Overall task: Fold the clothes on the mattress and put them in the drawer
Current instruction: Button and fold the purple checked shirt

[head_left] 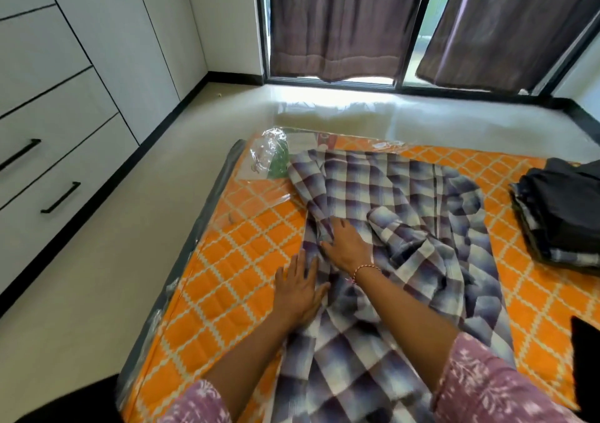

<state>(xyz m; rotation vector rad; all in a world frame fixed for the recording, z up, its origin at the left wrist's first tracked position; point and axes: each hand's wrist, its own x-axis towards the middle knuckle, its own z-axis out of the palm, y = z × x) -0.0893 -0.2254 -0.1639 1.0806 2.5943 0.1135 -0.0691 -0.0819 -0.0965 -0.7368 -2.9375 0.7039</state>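
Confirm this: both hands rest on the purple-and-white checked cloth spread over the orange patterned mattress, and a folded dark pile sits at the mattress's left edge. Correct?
One detail is off. The head view shows the folded dark pile at the right edge of the orange patterned mattress, not the left. The left hand and right hand do rest on the purple-and-white checked cloth.

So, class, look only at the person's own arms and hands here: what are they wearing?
Both arms come out of short mauve-pink sleeves printed with a pale, leafy white pattern: left sleeve, right sleeve. The forearms are bare below them. The right wrist carries a thin thread bracelet in red and pale strands. The left hand and right hand wear no gloves, and no rings are visible.
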